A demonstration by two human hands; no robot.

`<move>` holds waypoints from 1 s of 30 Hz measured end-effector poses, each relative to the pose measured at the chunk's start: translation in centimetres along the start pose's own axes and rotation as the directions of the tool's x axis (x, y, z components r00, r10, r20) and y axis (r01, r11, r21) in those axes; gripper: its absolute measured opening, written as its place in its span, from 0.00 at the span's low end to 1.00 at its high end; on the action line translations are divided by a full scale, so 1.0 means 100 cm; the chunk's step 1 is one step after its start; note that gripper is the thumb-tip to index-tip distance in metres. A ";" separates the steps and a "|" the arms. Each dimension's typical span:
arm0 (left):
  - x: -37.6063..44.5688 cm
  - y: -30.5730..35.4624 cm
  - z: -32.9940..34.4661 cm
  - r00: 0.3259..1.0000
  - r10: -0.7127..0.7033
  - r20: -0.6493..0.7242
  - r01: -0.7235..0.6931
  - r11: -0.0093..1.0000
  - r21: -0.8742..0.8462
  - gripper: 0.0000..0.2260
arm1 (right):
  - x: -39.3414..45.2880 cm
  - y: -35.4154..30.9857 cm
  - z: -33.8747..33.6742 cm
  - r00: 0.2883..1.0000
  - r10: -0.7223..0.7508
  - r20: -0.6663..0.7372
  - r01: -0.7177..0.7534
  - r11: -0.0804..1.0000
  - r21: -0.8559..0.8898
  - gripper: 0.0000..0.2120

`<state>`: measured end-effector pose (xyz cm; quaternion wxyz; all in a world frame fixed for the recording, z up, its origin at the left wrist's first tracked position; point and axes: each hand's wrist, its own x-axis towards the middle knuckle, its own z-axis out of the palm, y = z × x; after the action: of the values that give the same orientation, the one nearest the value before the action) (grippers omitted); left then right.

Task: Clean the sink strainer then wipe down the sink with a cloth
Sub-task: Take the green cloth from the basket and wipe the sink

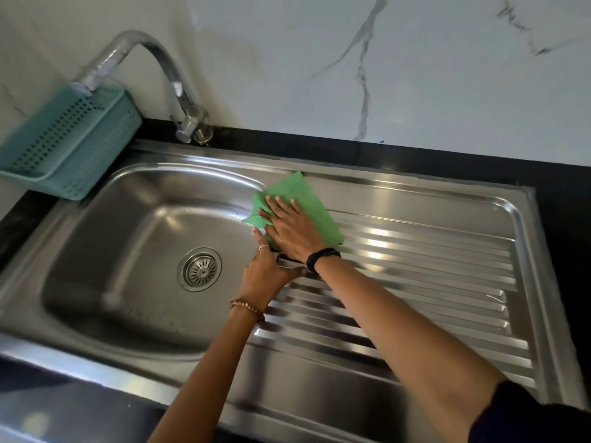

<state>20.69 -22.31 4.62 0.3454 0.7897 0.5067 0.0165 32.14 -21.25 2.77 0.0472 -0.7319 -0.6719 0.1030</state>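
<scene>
a right hand [289,228] lies flat, fingers spread, pressing a green cloth [307,199] onto the steel ledge between the sink [134,219] basin and its ridged drainboard [415,282]. the left hand [263,270] rests released beside it, fingertips touching the cloth's edge. the strainer [200,269] sits in the basin's drain, well apart from the cloth.

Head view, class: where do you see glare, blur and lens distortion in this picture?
Head view: glare streaks the drainboard ridges; the teal basket and faucet spout are motion-blurred, while the green cloth and sink strainer stay fairly sharp; the wide lens bows the sink's far rim.
</scene>
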 end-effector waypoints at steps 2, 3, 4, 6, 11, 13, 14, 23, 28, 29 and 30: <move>-0.003 0.002 0.001 1.000 0.022 0.021 -0.022 0.999 -0.034 0.55 | -0.014 0.010 0.000 0.999 -0.027 -0.029 0.029 0.997 0.068 0.22; -0.006 0.004 0.002 0.999 0.047 0.019 -0.046 0.998 -0.043 0.54 | -0.022 0.014 0.000 0.999 -0.015 -0.051 0.020 0.995 0.103 0.22; -0.009 0.005 0.004 0.997 0.074 0.012 -0.073 0.996 -0.048 0.52 | -0.032 0.019 0.000 0.997 0.013 -0.071 -0.003 0.991 0.132 0.22; -0.017 0.009 0.010 0.991 0.132 -0.010 -0.132 0.991 0.003 0.48 | -0.051 0.030 -0.002 0.992 0.081 -0.092 -0.065 0.983 0.170 0.22; -0.036 0.038 0.037 0.943 0.326 0.067 -0.333 0.913 0.237 0.43 | -0.116 0.076 -0.003 0.955 0.264 -0.132 -0.233 0.949 0.211 0.21; -0.041 0.059 0.055 0.912 0.382 0.149 -0.408 0.880 0.242 0.43 | -0.149 0.100 -0.007 0.925 0.347 -0.156 -0.310 0.925 0.221 0.21; -0.043 0.070 0.065 0.893 0.408 0.189 -0.445 0.859 0.253 0.43 | -0.165 0.112 -0.009 0.907 0.386 -0.168 -0.346 0.911 0.226 0.21; -0.046 0.115 0.104 0.839 0.382 0.387 -0.504 0.813 0.291 0.39 | -0.260 0.169 -0.017 0.733 0.669 -0.119 -0.653 0.742 0.150 0.22; -0.045 0.112 0.104 0.834 0.390 0.390 -0.522 0.787 0.329 0.37 | -0.285 0.123 -0.002 0.636 0.752 -0.176 -0.711 0.659 0.247 0.25; -0.044 0.111 0.105 0.836 0.388 0.389 -0.521 0.784 0.337 0.37 | -0.291 0.118 0.003 0.647 0.743 -0.172 -0.717 0.669 0.194 0.25; -0.044 0.112 0.106 0.836 0.385 0.390 -0.520 0.784 0.341 0.37 | -0.293 0.119 0.006 0.646 0.745 -0.169 -0.725 0.667 0.170 0.25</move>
<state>31.33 -34.25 4.29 0.2192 0.9383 0.2321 -0.1329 41.34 -51.52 2.32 0.1084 -0.9452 -0.3023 0.0591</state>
